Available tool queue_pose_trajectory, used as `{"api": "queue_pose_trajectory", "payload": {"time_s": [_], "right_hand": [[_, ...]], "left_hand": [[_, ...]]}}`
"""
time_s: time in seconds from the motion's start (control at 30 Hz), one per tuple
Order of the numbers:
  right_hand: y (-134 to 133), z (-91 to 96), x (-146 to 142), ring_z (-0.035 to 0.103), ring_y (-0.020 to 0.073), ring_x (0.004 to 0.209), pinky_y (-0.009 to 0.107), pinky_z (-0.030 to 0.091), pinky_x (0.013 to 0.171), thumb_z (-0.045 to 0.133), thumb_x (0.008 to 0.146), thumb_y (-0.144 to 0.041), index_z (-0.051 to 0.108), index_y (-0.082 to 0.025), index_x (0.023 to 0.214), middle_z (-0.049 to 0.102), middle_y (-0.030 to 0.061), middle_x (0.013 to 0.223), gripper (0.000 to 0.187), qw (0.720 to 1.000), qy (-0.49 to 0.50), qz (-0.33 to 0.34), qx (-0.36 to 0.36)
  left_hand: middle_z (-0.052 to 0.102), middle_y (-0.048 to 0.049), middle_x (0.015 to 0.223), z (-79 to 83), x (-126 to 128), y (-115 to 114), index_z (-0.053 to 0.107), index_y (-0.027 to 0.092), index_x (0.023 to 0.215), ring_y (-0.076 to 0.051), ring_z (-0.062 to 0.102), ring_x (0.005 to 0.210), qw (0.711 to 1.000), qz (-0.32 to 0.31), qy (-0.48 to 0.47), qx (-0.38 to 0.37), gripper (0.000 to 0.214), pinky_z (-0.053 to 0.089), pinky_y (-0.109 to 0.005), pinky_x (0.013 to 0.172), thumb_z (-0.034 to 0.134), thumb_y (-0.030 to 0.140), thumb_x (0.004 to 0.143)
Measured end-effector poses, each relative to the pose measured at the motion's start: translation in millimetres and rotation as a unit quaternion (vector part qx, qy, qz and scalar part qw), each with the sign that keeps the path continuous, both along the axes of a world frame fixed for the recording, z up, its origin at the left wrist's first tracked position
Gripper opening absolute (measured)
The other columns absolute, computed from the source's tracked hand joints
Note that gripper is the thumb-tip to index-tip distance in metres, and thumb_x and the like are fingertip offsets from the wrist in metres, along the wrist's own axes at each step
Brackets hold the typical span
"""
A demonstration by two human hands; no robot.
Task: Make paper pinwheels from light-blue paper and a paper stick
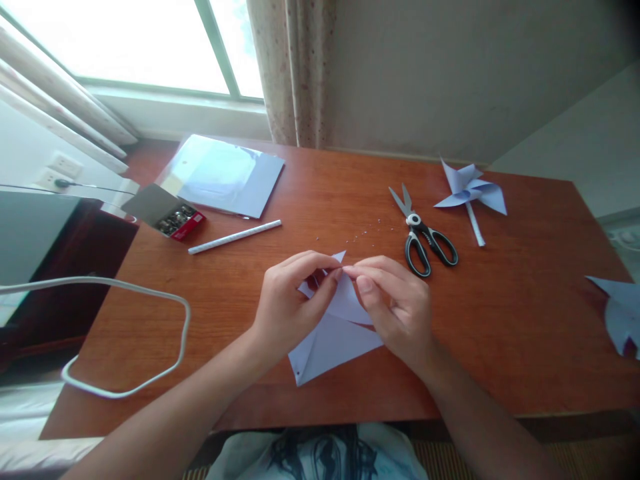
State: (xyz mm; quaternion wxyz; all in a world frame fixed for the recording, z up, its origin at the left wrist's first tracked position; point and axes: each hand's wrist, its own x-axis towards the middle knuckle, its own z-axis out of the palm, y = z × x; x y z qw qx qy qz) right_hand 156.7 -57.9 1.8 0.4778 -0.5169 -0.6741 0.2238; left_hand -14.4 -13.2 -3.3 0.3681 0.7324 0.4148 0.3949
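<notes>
A pale blue paper square (pixel 330 340), cut and partly folded, lies on the wooden table (pixel 500 320) near its front edge. My left hand (pixel 293 303) pinches folded paper corners together at the sheet's middle. My right hand (pixel 395 303) meets it fingertip to fingertip, thumb and forefinger closed on the same folded corners. One paper point sticks up just behind the fingers. Whether a pin is held between the fingertips cannot be made out.
Black-handled scissors (pixel 423 237) lie right of the hands, a finished blue paper pinwheel (pixel 470 193) behind them. A white stick (pixel 235 237), an open box of pins (pixel 175 219) and a pack of blue paper (pixel 225 175) sit back left. Small pins (pixel 357 235) are scattered. More blue paper (pixel 620 313) lies at the right edge. A white cable (pixel 125 333) loops left.
</notes>
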Motion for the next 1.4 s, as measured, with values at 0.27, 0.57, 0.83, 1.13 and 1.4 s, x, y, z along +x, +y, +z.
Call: {"api": "queue_pose_trajectory", "payload": {"time_s": [0.27, 0.57, 0.83, 1.13, 1.4], "right_hand": [[10.1, -2.9, 4.6, 0.072, 0.0160, 0.077, 0.027, 0.060, 0.071, 0.076, 0.084, -0.027, 0.074, -0.021, 0.085, 0.076, 0.0005, 0.082, 0.006, 0.944, 0.257, 0.026, -0.206], [11.4, -13.4, 5.9, 0.066, 0.0142, 0.070, 0.027, 0.057, 0.065, 0.082, 0.079, -0.037, 0.071, -0.019, 0.082, 0.072, 0.0008, 0.077, 0.021, 0.893, 0.341, 0.049, -0.289], [12.2, -13.4, 7.3, 0.063, 0.0134, 0.068, 0.026, 0.054, 0.065, 0.082, 0.079, -0.037, 0.072, -0.020, 0.082, 0.070, 0.0002, 0.077, 0.020, 0.874, 0.363, 0.068, -0.315], [12.6, -12.9, 9.4, 0.060, 0.0135, 0.067, 0.026, 0.051, 0.064, 0.079, 0.081, -0.034, 0.068, -0.020, 0.080, 0.067, -0.0012, 0.073, 0.018, 0.868, 0.372, 0.105, -0.312], [12.2, -15.1, 8.7, 0.058, 0.0118, 0.069, 0.024, 0.048, 0.067, 0.078, 0.083, -0.027, 0.069, -0.020, 0.080, 0.067, -0.0020, 0.074, 0.011, 0.856, 0.394, 0.107, -0.316]], "left_hand": [[0.068, -0.0012, 0.076, 3.0, -0.3, -0.9, 0.070, 0.017, 0.087, -0.010, 0.059, 0.065, 0.999, -0.034, -0.012, -0.004, 0.007, 0.049, -0.023, 0.063, 0.065, 0.013, 0.089], [0.067, -0.0006, 0.075, 4.0, 0.5, -0.8, 0.069, 0.018, 0.085, -0.011, 0.060, 0.066, 0.999, -0.034, -0.022, -0.002, 0.007, 0.048, -0.023, 0.063, 0.065, 0.013, 0.089], [0.066, -0.0013, 0.079, 2.4, -1.3, -1.0, 0.069, 0.017, 0.087, -0.011, 0.060, 0.069, 0.998, -0.040, -0.044, -0.009, 0.005, 0.049, -0.023, 0.064, 0.068, 0.012, 0.087], [0.067, -0.0023, 0.075, 7.0, 1.5, 0.3, 0.069, 0.016, 0.082, -0.012, 0.060, 0.067, 0.994, -0.057, -0.053, -0.073, 0.007, 0.049, -0.024, 0.063, 0.068, 0.017, 0.089], [0.068, -0.0014, 0.076, 4.3, 1.1, 0.1, 0.069, 0.016, 0.082, -0.011, 0.061, 0.068, 0.989, -0.069, -0.071, -0.114, 0.008, 0.049, -0.022, 0.065, 0.068, 0.019, 0.090]]}}
